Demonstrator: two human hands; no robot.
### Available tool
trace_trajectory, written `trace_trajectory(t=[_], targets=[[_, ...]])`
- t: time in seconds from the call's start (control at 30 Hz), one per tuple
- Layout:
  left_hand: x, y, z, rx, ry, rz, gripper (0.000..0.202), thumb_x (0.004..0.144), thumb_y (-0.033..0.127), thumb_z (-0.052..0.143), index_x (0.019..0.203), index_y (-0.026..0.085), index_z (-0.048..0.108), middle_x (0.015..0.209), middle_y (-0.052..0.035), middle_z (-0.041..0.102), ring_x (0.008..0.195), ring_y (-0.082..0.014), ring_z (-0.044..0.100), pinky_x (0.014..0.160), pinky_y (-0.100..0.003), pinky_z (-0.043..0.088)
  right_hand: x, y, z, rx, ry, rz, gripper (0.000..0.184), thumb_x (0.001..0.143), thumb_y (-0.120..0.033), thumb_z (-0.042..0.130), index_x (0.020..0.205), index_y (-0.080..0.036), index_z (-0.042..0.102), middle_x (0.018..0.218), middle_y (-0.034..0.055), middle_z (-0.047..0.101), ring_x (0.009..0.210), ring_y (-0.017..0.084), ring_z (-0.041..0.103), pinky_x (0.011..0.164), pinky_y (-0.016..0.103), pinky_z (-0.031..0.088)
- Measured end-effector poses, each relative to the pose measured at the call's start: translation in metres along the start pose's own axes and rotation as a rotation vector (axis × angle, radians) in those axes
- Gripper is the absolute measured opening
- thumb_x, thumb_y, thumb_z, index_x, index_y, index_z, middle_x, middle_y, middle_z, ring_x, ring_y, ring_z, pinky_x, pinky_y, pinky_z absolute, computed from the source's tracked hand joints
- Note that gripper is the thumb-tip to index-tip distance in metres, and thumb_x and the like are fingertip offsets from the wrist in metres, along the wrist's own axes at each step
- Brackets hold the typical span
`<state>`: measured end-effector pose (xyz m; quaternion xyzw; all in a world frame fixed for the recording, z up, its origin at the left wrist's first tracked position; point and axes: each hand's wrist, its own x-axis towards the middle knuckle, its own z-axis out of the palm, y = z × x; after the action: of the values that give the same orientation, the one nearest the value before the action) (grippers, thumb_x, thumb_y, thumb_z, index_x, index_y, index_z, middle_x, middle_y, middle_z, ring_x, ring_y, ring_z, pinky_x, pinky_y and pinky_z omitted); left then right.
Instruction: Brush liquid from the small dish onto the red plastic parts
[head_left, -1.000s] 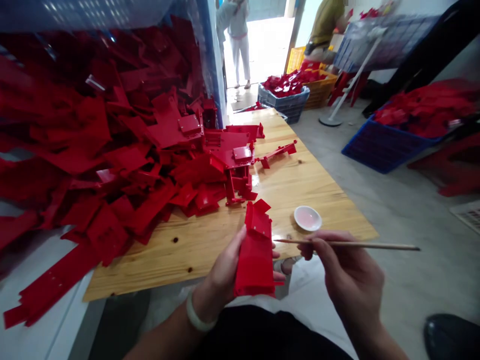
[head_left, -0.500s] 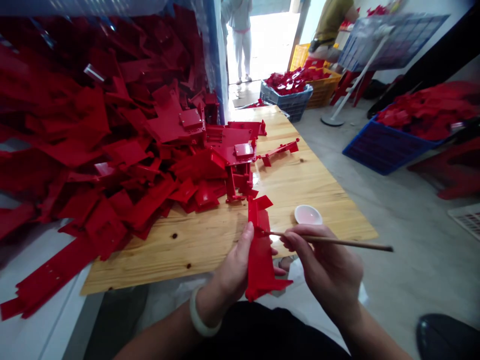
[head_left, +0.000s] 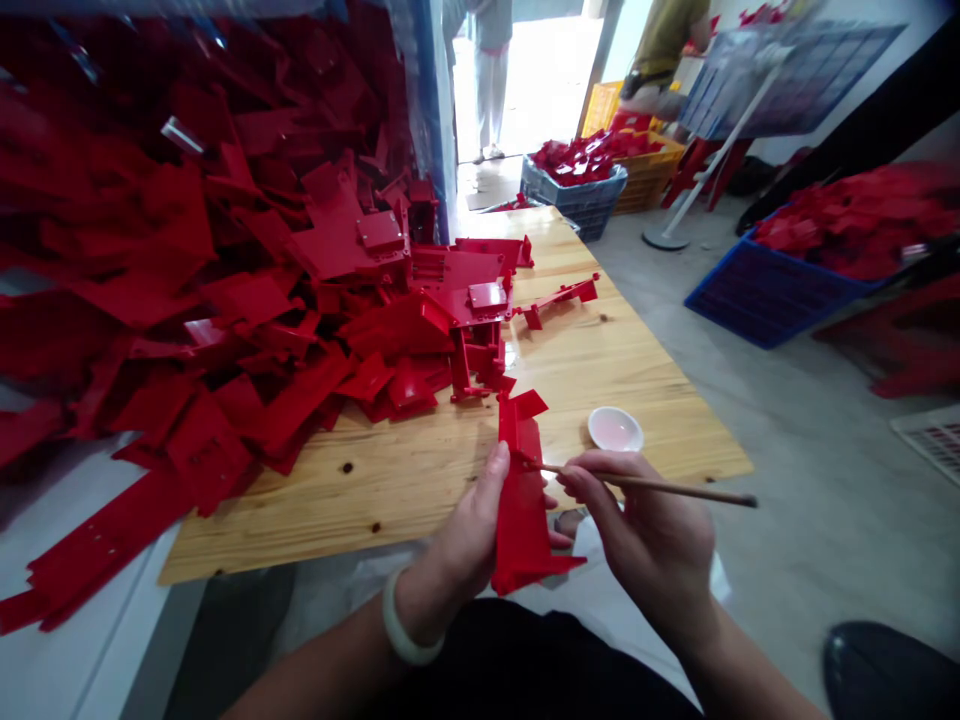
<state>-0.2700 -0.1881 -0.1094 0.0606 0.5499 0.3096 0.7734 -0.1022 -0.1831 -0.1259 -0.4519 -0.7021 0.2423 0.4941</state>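
red plastic part (head_left: 521, 515) sits at 6 o'clock, wrapped by the left hand (head_left: 465, 540); the right hand (head_left: 645, 525) pinches a thin wooden stick (head_left: 660, 483), tip at the part's edge. a loose grip could drop the part toward the white dish (head_left: 615, 430).

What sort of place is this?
Probably a small plastic-parts workshop: a large heap of red plastic parts, a blue crate piled with more, and a small dish near a thin wooden stick in the right hand.
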Motion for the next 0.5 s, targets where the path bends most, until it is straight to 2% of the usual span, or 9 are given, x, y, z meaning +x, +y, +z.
trace_trajectory(t=[0.13, 0.3, 0.5], targets=[[0.002, -0.004, -0.006, -0.054, -0.032, -0.004, 0.066, 0.117, 0.060, 0.029, 0.125, 0.009, 0.071, 0.114, -0.0186, 0.080, 0.070, -0.0244, 0.079, 0.073, -0.040, 0.068, -0.005, 0.000, -0.004, -0.031, -0.017, -0.025, 0.014, 0.105, -0.014, 0.074, 0.109, -0.027, 0.074, 0.090, -0.0035, 0.079, 0.075, 0.012, 0.077, 0.072, 0.022, 0.061], [0.008, -0.009, -0.021, -0.127, -0.190, -0.009, 0.081, 0.115, 0.067, 0.023, 0.125, 0.004, 0.074, 0.104, -0.0223, 0.082, 0.076, -0.0310, 0.083, 0.069, -0.039, 0.066, -0.014, 0.000, -0.005, 0.106, 0.105, 0.147, 0.014, 0.105, -0.016, 0.075, 0.112, -0.029, 0.078, 0.094, -0.0039, 0.081, 0.077, 0.012, 0.079, 0.074, 0.022, 0.064], [0.007, -0.011, -0.026, -0.248, -0.394, -0.004, 0.084, 0.113, 0.070, 0.025, 0.142, 0.005, 0.069, 0.113, -0.0242, 0.082, 0.096, -0.0372, 0.084, 0.096, -0.050, 0.064, -0.008, -0.008, 0.005, 0.300, 0.252, 0.223, 0.012, 0.103, -0.015, 0.076, 0.103, -0.027, 0.079, 0.081, -0.0066, 0.081, 0.065, 0.010, 0.077, 0.068, 0.018, 0.064]])
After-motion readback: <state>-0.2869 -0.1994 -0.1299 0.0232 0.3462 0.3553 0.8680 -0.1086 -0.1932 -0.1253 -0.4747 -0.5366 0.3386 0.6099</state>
